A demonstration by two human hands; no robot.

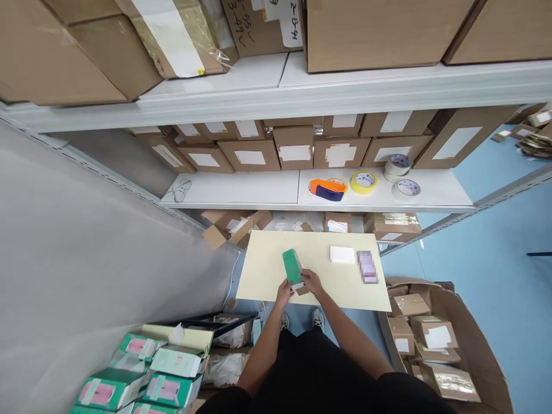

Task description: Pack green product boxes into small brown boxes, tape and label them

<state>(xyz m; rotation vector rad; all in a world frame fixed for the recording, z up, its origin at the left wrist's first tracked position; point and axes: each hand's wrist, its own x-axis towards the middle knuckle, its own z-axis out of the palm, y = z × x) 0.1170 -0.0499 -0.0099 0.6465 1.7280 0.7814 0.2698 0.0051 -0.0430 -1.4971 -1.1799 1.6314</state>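
Observation:
A slim green carton [292, 267] is held over the pale yellow tabletop [261, 273], its near end towards me with a white flap showing. My left hand [283, 292] grips the near left corner of the carton. On the other side, the fingers of my right hand [311, 280] are closed on its right edge near the same end. A small piece of brown card shows just below the flap. Further right on the tabletop lie a flat white box [341, 255] and a purple item [367, 267] that is blurred out.
Behind the table, a shelf [241, 187] bears tape rolls [364, 181], an orange tape dispenser [328, 188] and labelled cardboard boxes [250, 156]. Green product boxes [101, 391] are stacked at lower left. A large carton [483, 351] of parcels stands at right; a grey wall [107, 241] borders the left.

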